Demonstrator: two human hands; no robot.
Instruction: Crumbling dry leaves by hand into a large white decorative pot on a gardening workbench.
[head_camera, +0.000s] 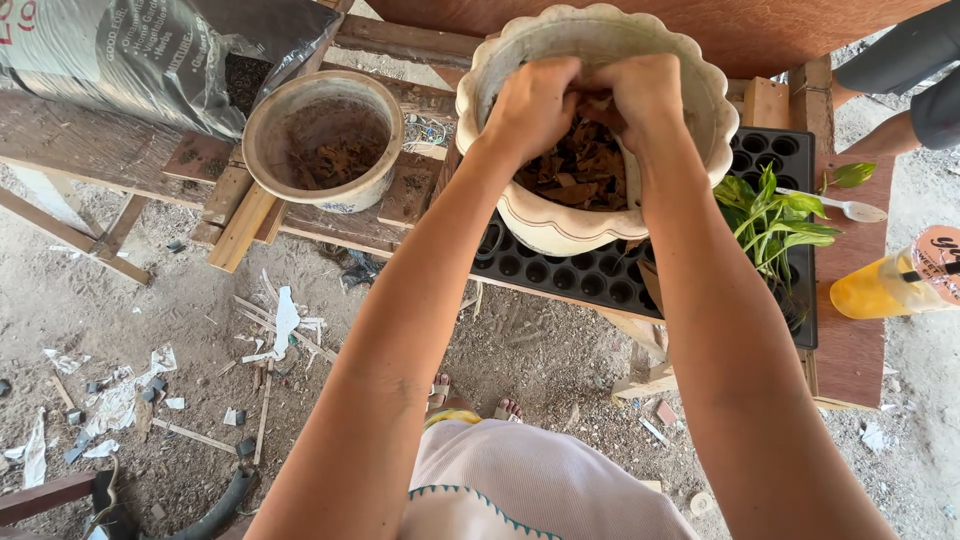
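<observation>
Dry brown leaves (580, 170) fill the big scalloped cream pot (500, 215), which sits tilted toward you on the black seedling tray (590, 280), straight ahead at the far end of both arms. Your left hand (530, 105) and right hand (640, 100) are side by side inside the far rim, both curled closed over clumps of leaves, equally near. A smaller pot (270, 150) stands well apart to the left, a green plant (765, 215) just right.
</observation>
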